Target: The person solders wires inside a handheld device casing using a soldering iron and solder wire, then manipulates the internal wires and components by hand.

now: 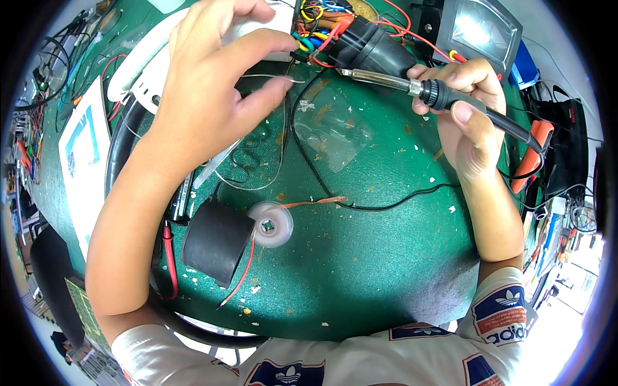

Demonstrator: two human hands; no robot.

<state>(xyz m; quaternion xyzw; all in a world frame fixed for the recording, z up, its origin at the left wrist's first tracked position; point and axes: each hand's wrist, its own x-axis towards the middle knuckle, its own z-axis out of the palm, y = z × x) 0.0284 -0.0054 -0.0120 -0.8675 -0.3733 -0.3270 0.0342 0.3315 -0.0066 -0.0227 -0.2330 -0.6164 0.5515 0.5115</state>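
My right hand (473,116) grips a soldering iron (444,96) by its dark handle. The iron's metal tip points left, close to a black plastic housing (376,51) with a bundle of coloured wires (318,29) at its left end. My left hand (212,71) hovers left of the wires, thumb and index finger apart. A thin silvery wire (264,76) runs along the thumb; no grip on it shows. Below lie a black cylindrical part (215,241), a translucent spool (280,235) and a flat copper-coloured strip (315,202).
A lit lamp (476,32) stands at the far right, with an orange-handled tool (534,154) nearer. A white appliance shell (141,67) and a white sheet (84,145) lie left. A black cable (405,198) crosses the green mat (367,270); a red probe (169,257) lies near the cylinder.
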